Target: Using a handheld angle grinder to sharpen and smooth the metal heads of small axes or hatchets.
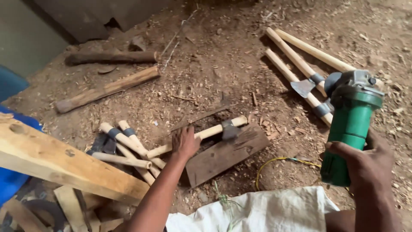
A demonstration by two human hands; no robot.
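Observation:
My left hand (185,142) reaches down and closes on the pale wooden handle of a small axe (214,129) that lies across a dark wooden board (223,157) on the dirt floor. Its metal head (230,130) rests on the board. At the right, my right hand (365,165) grips the body of a green angle grinder (349,129), held upright with its grey head on top.
A pile of several axes (124,148) lies left of the board, and more axes (300,71) lie at the upper right. Two logs (107,88) lie at the back left. A pale plank (64,165) crosses the lower left, a white sack (257,212) lies near me, and a yellow cord (279,162) curls on the dirt.

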